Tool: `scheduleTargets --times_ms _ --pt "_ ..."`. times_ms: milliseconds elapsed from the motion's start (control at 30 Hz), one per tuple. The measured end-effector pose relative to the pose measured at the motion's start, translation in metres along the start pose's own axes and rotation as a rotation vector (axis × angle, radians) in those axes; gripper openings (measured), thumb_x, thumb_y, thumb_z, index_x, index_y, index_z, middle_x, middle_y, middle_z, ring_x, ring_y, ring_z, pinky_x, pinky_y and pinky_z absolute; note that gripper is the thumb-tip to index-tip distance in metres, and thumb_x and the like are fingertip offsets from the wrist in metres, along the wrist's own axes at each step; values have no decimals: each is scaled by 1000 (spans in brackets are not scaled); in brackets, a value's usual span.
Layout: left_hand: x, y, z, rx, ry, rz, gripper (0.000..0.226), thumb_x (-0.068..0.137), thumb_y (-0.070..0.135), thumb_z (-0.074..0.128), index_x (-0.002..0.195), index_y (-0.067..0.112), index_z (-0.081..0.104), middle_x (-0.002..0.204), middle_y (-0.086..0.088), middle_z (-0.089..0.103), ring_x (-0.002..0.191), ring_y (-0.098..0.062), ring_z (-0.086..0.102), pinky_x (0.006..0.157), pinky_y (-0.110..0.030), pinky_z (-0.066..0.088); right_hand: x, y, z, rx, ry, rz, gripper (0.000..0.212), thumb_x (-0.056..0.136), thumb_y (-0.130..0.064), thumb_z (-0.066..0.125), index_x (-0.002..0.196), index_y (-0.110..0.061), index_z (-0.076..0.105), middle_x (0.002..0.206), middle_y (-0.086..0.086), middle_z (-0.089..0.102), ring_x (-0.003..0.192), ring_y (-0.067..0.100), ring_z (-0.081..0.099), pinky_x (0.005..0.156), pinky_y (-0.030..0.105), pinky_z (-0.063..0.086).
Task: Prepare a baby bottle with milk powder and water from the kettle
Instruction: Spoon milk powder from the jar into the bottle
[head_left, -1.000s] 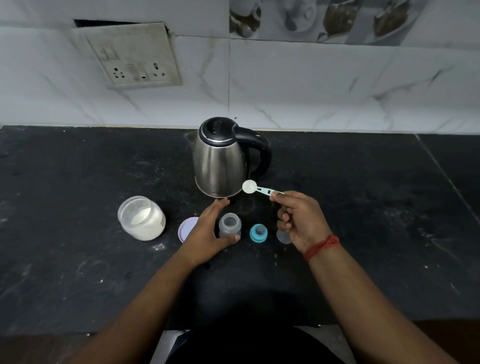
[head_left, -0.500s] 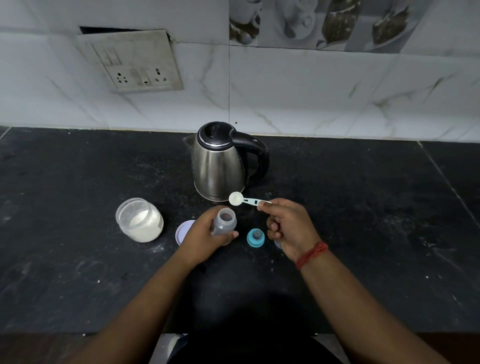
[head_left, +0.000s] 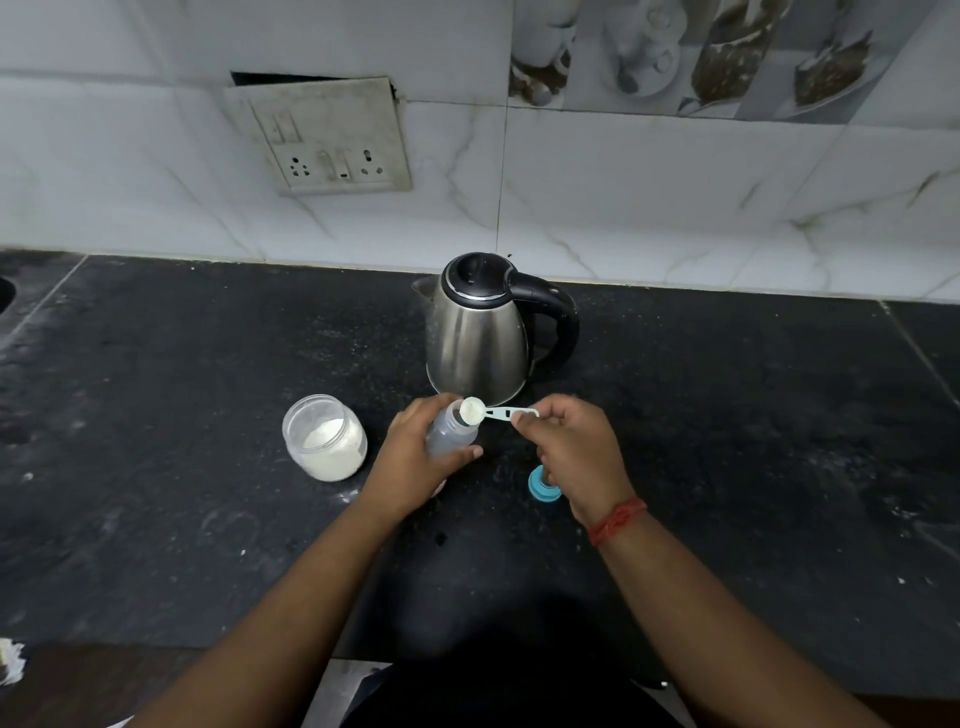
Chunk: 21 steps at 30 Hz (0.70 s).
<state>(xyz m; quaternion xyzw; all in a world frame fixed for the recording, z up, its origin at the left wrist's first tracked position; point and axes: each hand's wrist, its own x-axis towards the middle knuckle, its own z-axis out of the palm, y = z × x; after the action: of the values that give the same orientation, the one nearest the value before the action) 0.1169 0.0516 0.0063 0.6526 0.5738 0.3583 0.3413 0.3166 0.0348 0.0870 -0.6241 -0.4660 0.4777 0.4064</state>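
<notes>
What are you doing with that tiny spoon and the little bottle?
A person is making a baby's milk. The left hand holds the open baby bottle, tipped a bit, just above the black counter. The right hand pinches a small scoop of white powder right at the bottle's mouth. The jar of milk powder stands open to the left, the kettle waits behind with its lid shut, and the blue bottle top lies on the counter.
</notes>
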Motion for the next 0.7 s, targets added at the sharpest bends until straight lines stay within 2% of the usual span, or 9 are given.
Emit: scheduleTargets --times_ms 167,300,433,600,700 --pt "-1 -3 -4 27 -9 18 67 70 49 84 131 34 59 122 13 61 120 -12 54 106 -41 45 -5 -5 10 -190 14 -154 19 92 -12 71 76 -3 66 39 -15 44 40 3 40 46 12 31" --pt "-1 -3 -6 27 -10 23 66 69 53 81 129 35 59 121 15 61 119 -12 55 105 -41 46 -7 -11 16 -456 30 -347 21 89 -16 71 70 -15 62 46 -10 45 46 7 44 51 19 34" --pt "-1 -3 -8 11 -5 30 60 74 36 89 127 36 61 120 17 61 117 -10 56 104 -42 47 -11 -18 19 -650 11 -496 17 90 -22 68 76 -14 64 62 -11 46 59 9 48 56 32 42" --pt "-2 -4 -8 0 -24 18 62 73 44 85 129 34 60 121 14 62 118 -11 57 104 -43 47 -9 -25 15 -725 -52 -537 12 90 -21 66 81 -13 66 74 -4 59 69 17 56 64 38 48" --pt "-2 -3 -8 4 -21 18 61 75 37 88 129 31 60 121 12 62 118 -12 56 105 -43 46 -9 -27 13 -708 -61 -520 12 89 -20 68 80 -13 68 71 -8 56 67 14 56 64 35 48"
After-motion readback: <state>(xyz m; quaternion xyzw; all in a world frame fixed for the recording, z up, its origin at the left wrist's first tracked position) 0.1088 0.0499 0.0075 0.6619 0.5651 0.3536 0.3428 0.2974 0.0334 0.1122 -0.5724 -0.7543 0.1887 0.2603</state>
